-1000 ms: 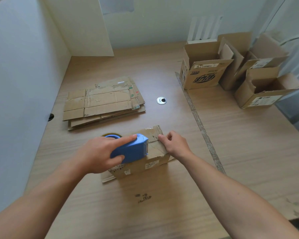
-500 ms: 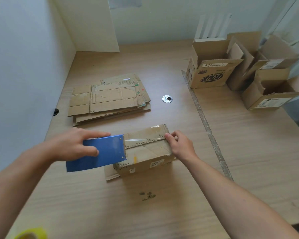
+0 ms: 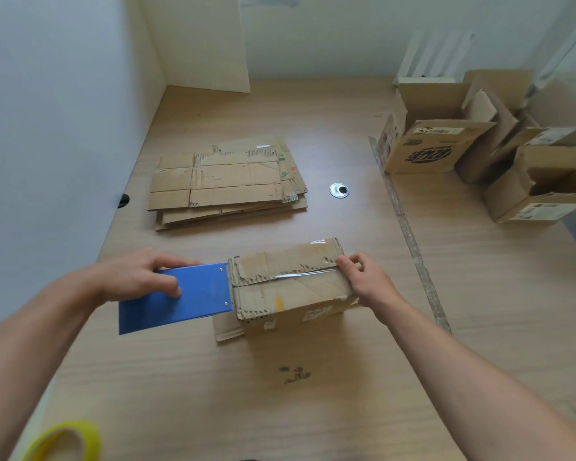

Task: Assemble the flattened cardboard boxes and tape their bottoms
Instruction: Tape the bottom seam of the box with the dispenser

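Head view. Your left hand (image 3: pixel 140 277) grips the blue tape dispenser (image 3: pixel 180 299), whose front edge is against the left end of the cardboard box (image 3: pixel 290 287) in the middle of the tabletop (image 3: pixel 346 394). Your right hand (image 3: pixel 368 281) grips the box's right end, with curled fingertips on the end of the clear tape strip (image 3: pixel 305 273). The box stands bottom-up with its flaps closed. The strip shows along the right part of the centre seam; whether it reaches the left end I cannot tell.

Assessment: this box is assembled, and its taping looks near finished, short of cutting.

Assembled boxes (image 3: pixel 426 141) stand open-topped at the far right. A stack of flattened boxes (image 3: pixel 226 184) lies beyond the left hand, so most of the task is left. A yellow tape roll (image 3: pixel 64 440) lies at the near left edge.
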A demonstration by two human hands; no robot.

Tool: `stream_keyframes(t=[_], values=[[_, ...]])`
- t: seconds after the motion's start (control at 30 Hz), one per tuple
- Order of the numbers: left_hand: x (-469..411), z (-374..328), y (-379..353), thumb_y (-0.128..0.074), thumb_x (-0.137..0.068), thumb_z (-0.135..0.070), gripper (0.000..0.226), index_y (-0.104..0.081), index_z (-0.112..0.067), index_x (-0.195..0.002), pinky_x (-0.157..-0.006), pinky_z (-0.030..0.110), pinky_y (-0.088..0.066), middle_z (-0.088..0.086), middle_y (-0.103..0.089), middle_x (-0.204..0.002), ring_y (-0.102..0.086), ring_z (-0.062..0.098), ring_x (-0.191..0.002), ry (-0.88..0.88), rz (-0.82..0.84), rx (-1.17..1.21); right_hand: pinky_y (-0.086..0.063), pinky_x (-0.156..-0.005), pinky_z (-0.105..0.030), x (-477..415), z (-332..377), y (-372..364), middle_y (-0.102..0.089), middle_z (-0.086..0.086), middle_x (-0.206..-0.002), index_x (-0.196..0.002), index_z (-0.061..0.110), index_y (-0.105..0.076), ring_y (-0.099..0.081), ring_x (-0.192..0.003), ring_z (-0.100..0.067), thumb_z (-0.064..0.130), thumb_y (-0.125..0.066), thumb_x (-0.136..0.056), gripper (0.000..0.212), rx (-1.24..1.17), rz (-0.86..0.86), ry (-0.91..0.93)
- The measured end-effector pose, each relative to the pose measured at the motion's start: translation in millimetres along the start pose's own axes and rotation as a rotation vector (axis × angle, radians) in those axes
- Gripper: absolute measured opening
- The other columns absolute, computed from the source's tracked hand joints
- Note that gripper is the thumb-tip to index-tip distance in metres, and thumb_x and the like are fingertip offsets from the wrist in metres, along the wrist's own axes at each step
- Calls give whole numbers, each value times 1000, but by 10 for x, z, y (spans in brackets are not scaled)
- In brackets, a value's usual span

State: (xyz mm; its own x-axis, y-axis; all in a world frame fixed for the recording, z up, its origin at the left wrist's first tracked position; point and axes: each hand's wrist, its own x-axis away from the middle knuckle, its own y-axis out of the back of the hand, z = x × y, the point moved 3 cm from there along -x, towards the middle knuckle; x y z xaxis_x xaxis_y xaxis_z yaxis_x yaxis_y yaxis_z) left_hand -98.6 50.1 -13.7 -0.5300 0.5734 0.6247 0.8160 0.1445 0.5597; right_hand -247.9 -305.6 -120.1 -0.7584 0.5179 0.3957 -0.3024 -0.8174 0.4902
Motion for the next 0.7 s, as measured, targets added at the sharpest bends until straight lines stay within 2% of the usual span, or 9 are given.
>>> stream_keyframes(t=[0.17, 0.23, 0.3, 0.37, 0.43, 0.5, 0.53, 0.6, 0.7], values=[[-56, 38, -38, -59, -66, -40, 56, -59, -67, -115, -100, 37, -45, -24, -69, -110, -64, 5, -101, 9, 4, -6, -51, -84, -41, 51, 125, -5, -65, -4, -101, -101, 18, -60, -63, -93, -22, 50, -60, -95, 33, -41, 65, -92], [-62, 44, -51, -59, -66, -40, 55, -59, -67, -113, -100, 39, -45, -22, -70, -110, -64, 8, -101, 9, 0, -7, -48, -96, -40, 105, 232, 1, -63, -5, -114, -115, 17, -62, -59, -110, -25, 40, -60, -97, 29, 140, -79, 72], [-53, 61, -63, -58, -65, -41, 54, -59, -69, -110, -100, 40, -45, -21, -70, -109, -63, 9, -101, 17, -17, -5, -40, -105, -41, 279, 388, -71, -56, -9, -130, -131, 15, -58, -50, -122, -27, 35, -57, -98, 38, 321, -204, 363], [-48, 80, -84, -58, -65, -41, 53, -58, -71, -108, -99, 39, -44, -21, -70, -109, -62, 9, -102, 16, -21, 14, -32, -115, -45, 466, 469, -269, -49, -11, -146, -142, 14, -52, -40, -137, -31, 40, -48, -99, 50, 490, -158, 616], [-55, 89, -113, -58, -66, -40, 52, -58, -70, -108, -96, 36, -44, -21, -69, -109, -62, 9, -102, 11, -9, 49, -10, -124, -43, 576, 423, -487, -29, -7, -162, -153, 17, -36, -16, -152, -26, 48, -37, -102, 60, 683, -28, 702], [-65, 102, -139, -58, -66, -40, 52, -59, -69, -109, -91, 33, -44, -22, -70, -108, -62, 9, -100, 11, -10, 74, 18, -119, -34, 585, 323, -598, 0, 1, -167, -159, 23, -12, 15, -151, -18, 57, -21, -103, 66, 853, 41, 672], [-69, 114, -150, -58, -66, -40, 52, -60, -68, -109, -90, 32, -44, -22, -70, -107, -63, 8, -99, 12, -15, 88, 25, -115, -31, 574, 279, -611, 10, 4, -165, -159, 25, -3, 25, -148, -16, 61, -11, -101, 68, 903, 46, 655], [-74, 152, -174, -58, -66, -39, 52, -61, -67, -109, -87, 30, -44, -25, -69, -104, -63, 6, -97, 19, -24, 117, 31, -111, -30, 559, 249, -613, 20, 6, -161, -157, 29, 6, 31, -145, -15, 65, 4, -93, 73, 967, 56, 638], [-70, 202, -206, -58, -65, -40, 53, -61, -65, -112, -92, 35, -45, -23, -70, -104, -64, 9, -99, 35, -35, 129, 30, -112, -32, 544, 266, -624, 24, 6, -159, -158, 29, 6, 27, -148, -18, 65, 8, -91, 76, 1008, 80, 611]])
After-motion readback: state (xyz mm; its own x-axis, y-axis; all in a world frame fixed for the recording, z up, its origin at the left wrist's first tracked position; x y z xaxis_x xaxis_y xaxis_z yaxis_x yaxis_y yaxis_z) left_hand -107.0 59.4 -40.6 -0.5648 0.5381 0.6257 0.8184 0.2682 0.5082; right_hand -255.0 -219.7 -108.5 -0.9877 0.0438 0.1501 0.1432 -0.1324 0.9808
